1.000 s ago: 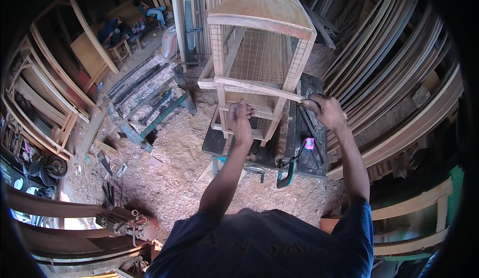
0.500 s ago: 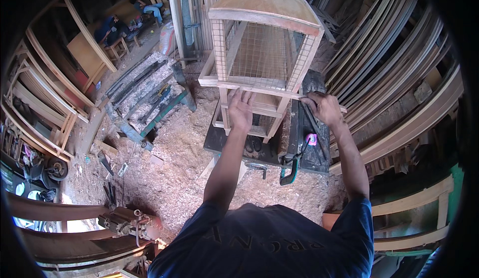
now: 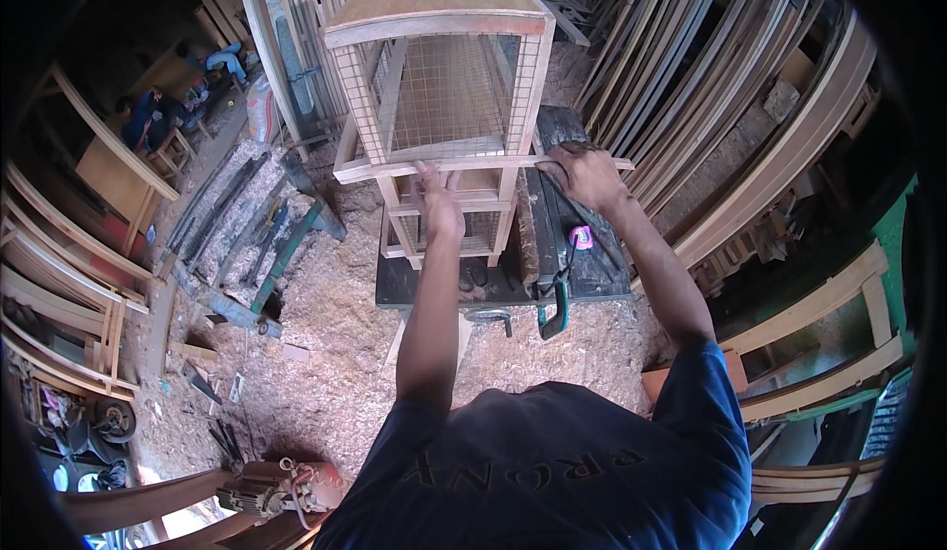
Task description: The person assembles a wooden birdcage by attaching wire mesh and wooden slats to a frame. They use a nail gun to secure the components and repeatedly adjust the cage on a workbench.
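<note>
A wooden cage (image 3: pixel 449 19) with wire mesh sides and a solid top stands on the dark workbench (image 3: pixel 612 279). Across its front, below the large mesh opening, lies a thin wooden strip (image 3: pixel 493 162) that sticks out past the right post. My left hand (image 3: pixel 440 213) grips the strip left of its middle from below, fingers at its upper edge. Near the strip's right end, my right hand (image 3: pixel 589 177) is closed on it from above, with the fingertips partly hidden. A pink tape measure (image 3: pixel 580 238) lies on the bench below my right hand.
A green-handled tool (image 3: pixel 554 315) hangs at the bench's front edge. Long timber strips (image 3: pixel 681 67) lean at the right. A low rack with tools (image 3: pixel 258 244) stands left on a shavings-covered floor (image 3: pixel 326 353). Two people (image 3: pixel 148 121) sit far left; a motor (image 3: pixel 261 491) is lower left.
The view has shifted right, so the cage appears further left. Both hands stay at the strip; my left fingers now show at its upper edge, and the strip sits slightly higher against the cage.
</note>
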{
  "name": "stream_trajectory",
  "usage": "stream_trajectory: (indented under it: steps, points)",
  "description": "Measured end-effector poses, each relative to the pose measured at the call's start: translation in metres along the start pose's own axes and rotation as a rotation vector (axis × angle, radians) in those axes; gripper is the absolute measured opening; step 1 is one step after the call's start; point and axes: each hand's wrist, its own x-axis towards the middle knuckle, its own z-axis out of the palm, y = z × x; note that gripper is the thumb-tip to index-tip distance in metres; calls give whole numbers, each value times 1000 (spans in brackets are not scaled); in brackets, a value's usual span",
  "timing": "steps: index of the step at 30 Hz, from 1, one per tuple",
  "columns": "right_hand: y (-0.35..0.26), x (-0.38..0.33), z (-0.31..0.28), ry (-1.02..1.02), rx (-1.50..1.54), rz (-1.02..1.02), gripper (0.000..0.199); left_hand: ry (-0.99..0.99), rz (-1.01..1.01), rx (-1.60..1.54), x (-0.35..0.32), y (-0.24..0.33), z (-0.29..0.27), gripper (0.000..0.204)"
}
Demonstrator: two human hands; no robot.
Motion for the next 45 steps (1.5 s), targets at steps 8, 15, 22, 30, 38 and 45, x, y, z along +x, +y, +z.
stream_trajectory:
  steps: [8,15,22,30,38,45]
  points:
    - [-49,15,-1,-8,119,240,40,95,2,62,-11,15,14,72]
    - [-34,4,30,237,172,145,33,253,43,115,-13,15,16,48]
    - [-34,4,24,42,40,264,27,-40,-380,537,-50,27,52,64]
    - [-81,-192,-22,409,259,399,38,-478,-386,769,-198,-113,75,59]
    - [-62,-662,-86,243,466,1901,60,-979,-637,975,-377,-260,120,54]
    - [-216,-856,-18,651,427,2798,43,-1296,-875,1391,-465,-372,96,49]
